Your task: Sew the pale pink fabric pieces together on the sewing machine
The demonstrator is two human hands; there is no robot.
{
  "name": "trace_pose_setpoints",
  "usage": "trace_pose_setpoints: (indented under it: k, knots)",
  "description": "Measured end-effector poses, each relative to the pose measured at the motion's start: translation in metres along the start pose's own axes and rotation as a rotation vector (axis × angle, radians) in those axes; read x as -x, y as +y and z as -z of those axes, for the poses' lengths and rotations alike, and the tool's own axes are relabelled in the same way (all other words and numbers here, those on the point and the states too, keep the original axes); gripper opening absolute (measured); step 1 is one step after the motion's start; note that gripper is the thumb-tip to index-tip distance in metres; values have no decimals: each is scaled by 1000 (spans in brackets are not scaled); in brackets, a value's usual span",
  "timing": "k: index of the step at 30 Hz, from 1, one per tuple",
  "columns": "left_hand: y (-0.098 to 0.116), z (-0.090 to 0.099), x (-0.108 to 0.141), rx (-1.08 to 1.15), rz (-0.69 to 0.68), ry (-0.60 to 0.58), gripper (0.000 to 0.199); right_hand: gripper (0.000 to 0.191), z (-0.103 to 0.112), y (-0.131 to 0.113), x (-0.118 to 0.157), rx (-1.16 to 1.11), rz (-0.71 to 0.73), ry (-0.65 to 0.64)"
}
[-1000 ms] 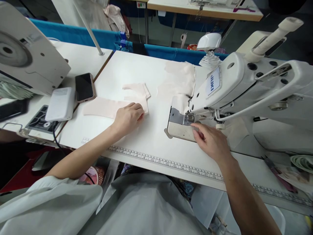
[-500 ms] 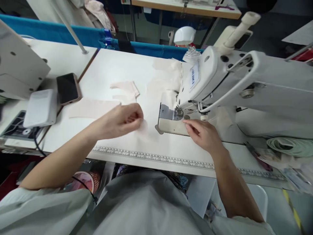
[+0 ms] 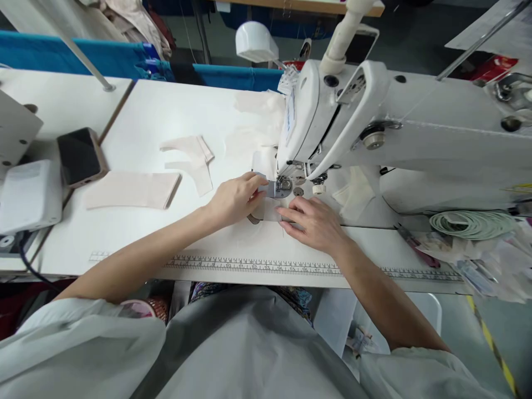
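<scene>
My left hand [image 3: 238,199] is at the left side of the needle plate, thumb and fingers closed at the edge of a small pale fabric piece [image 3: 270,210]. Only part of this piece shows, lying between my hands in front of the presser foot [image 3: 284,187]. From the right, my right hand [image 3: 313,221] rests low on the machine bed, its thumb and index fingertip closed at the piece's right edge. The white sewing machine [image 3: 307,111] stands just behind both hands.
Left on the table lie curved pale fabric pieces [image 3: 191,158], a long pale strip [image 3: 133,190], a phone [image 3: 81,158] and a white box [image 3: 31,197]. A printed ruler [image 3: 249,266] runs along the front edge. Snips [image 3: 418,246] and coiled cord [image 3: 471,224] are at right.
My left hand has moved right with the pale fabric piece, up to the needle area. My right hand has shifted slightly left and touches the piece. The camera view has turned right.
</scene>
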State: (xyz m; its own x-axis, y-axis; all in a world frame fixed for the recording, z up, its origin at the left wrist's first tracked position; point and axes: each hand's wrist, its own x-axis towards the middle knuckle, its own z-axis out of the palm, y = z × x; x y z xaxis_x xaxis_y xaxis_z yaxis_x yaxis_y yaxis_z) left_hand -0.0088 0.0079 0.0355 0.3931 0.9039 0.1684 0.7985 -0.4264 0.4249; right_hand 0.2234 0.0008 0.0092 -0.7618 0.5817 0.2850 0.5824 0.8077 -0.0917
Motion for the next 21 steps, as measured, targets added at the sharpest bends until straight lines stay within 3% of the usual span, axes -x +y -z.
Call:
trace_pose_setpoints:
  k: [1,4,6,10,15,18,21]
  knots:
    - [2,3,12,-53,-44,45,26,31,1,-1,0,8,-12,-15]
    - [6,11,53,-65,-242,20,25,32,2,-4,0,32,-54,-31]
    - [4,16,78,-65,-278,10,24,32,2,-5,-1,51,-72,-23]
    - [-23,37,115,-52,-113,140,22,31,2,-3,-1,44,-80,-4]
    - [-85,75,140,-281,258,301,15,29,3,1,-1,76,-105,68]
    - [-114,85,143,-352,251,270,18,29,2,2,-2,77,-97,94]
    - [-125,84,140,-393,216,230,22,29,0,3,-2,58,-112,68]
